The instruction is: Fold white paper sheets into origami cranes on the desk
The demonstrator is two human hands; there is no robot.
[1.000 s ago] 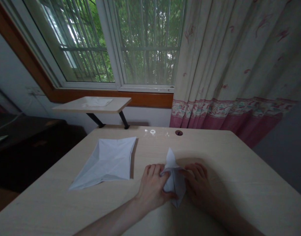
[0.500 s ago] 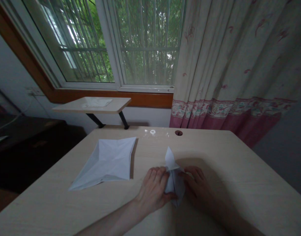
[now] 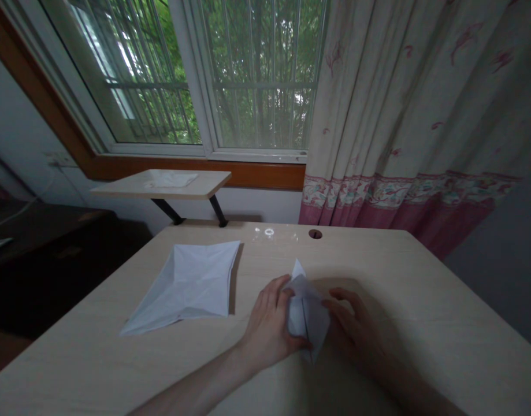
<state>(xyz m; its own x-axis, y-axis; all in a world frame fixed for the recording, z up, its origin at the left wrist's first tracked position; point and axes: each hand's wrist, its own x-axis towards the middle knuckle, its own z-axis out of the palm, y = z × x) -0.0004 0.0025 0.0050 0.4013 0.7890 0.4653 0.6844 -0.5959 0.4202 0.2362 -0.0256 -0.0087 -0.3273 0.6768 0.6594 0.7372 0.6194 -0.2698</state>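
Observation:
A small piece of folded white paper (image 3: 315,323) lies on the desk between my hands, its narrow tip pointing toward the window and a dark slit running down its middle. My left hand (image 3: 271,320) grips its left side, thumb near the lower point and fingers at the upper left edge. At the right edge, my right hand (image 3: 354,323) pinches the paper with thumb and fingertips; part of that hand is in shadow. To the left rests a larger creased sheet of white paper (image 3: 200,280), apart from both hands.
The pale wooden desk (image 3: 265,387) has a round cable hole (image 3: 315,234) near its back edge. A raised shelf (image 3: 204,188) on black legs holds a crumpled white sheet (image 3: 172,178). Behind are a barred window and a floral curtain (image 3: 378,115).
My left fingers have moved up the paper's left edge. The upper flap has lifted and opened wider, covering more of the tip. My right hand has shifted slightly.

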